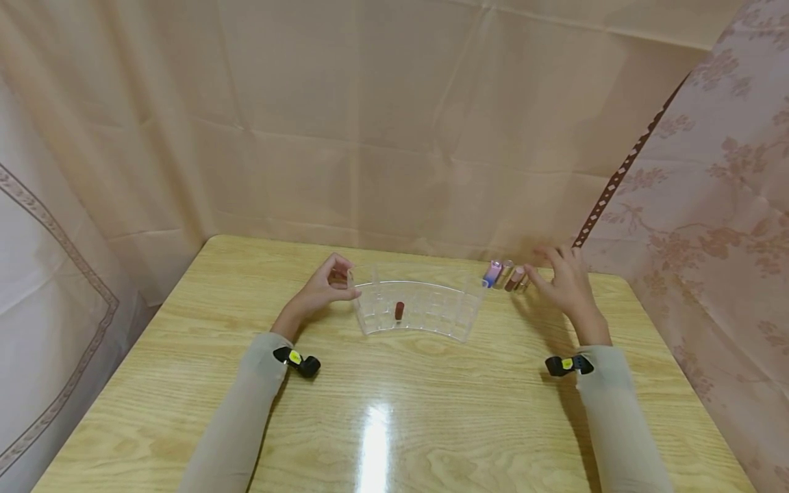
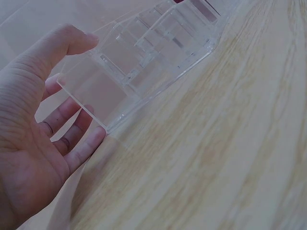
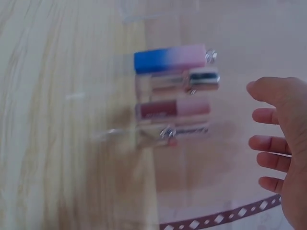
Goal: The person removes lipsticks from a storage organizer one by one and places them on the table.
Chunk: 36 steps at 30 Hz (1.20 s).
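Note:
A clear plastic organizer [image 1: 431, 316] with many compartments stands at the middle of the table, curving from left to right. My left hand [image 1: 322, 282] holds its left end; in the left wrist view the thumb is at the top edge and the other fingers lie along the side wall [image 2: 91, 93]. One dark red tube [image 1: 399, 311] sits upright in a front compartment. To the right, several lip gloss tubes stand in a row: a blue-and-pink one [image 3: 170, 59], a silver-capped one [image 3: 204, 79], a dark red one with a pink cap [image 3: 160, 109]. Beside them, my right hand [image 1: 568, 284] has nothing in its spread fingers.
The wood-patterned table [image 1: 462, 411] reaches back to a beige curtain [image 1: 394, 150]. A floral cloth [image 1: 709, 226] with a brown-and-white border hangs at the right, and white cloth [image 1: 49, 226] hangs at the left.

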Available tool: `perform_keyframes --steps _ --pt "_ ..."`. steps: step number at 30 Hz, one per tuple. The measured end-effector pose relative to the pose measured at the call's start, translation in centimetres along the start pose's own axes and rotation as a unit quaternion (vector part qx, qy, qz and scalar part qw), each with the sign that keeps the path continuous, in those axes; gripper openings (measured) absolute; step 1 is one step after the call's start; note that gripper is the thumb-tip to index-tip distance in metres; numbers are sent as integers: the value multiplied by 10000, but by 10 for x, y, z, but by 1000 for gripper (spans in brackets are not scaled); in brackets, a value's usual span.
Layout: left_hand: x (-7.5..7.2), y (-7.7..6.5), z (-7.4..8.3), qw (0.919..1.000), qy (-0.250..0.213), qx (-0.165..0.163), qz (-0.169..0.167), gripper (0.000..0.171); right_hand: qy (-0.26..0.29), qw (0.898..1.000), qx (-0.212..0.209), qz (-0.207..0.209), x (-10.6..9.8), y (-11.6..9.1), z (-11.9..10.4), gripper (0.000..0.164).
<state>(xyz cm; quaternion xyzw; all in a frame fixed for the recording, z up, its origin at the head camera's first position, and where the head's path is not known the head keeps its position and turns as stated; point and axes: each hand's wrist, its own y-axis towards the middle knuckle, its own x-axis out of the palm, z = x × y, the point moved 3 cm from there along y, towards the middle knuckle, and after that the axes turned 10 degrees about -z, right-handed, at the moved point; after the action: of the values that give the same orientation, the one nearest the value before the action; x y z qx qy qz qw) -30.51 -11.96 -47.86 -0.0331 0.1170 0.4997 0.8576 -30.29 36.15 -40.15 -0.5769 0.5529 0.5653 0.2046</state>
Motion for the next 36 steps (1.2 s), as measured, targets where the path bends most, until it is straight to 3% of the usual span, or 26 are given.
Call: perform_keyframes --steps 13,20,29,36 --pt "0 0 1 10000 -37 -4 7 58 566 9942 -910 75 -1 13 -67 37" --pt "1 0 1 10000 -33 -2 -8 58 480 9860 -1593 88 3 19 -108 39" --pt "2 0 2 10000 -21 46 15 60 266 9803 -1953 -140 13 20 -146 45" --pt "1 0 1 10000 -18 39 38 60 -85 9651 -2618 -2 26 20 -167 42"
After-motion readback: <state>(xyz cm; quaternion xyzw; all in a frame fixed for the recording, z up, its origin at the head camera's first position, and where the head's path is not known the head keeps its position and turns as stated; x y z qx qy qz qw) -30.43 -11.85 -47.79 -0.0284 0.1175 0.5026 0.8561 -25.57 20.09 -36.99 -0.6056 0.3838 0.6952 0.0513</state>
